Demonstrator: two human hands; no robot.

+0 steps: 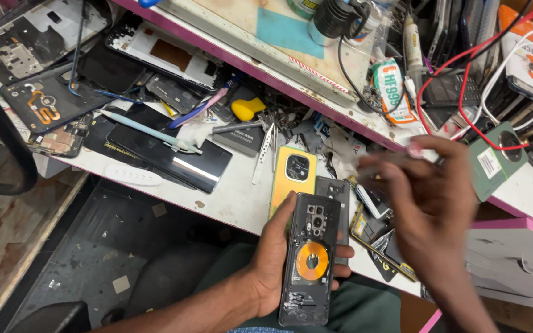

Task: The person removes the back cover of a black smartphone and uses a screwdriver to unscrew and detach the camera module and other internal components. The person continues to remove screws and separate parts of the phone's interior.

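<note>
Opened black phone (308, 259) lower centre, gripped in left hand (276, 262), right hand (430, 197) blurred at right, grip unclear, yellow phone (292, 179) on cluttered counter (235, 197) just above.

Black phone (308, 259), orange coil (311, 260)

Even bright light, motion-blurred right hand (430, 197)

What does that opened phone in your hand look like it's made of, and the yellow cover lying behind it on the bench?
The opened phone looks like black matt plastic inside, with a coppery orange coil, likely metal foil. The yellow back cover seems to be smooth plastic with a soft sheen; glass cannot be ruled out. The left hand grips the phone.
</note>
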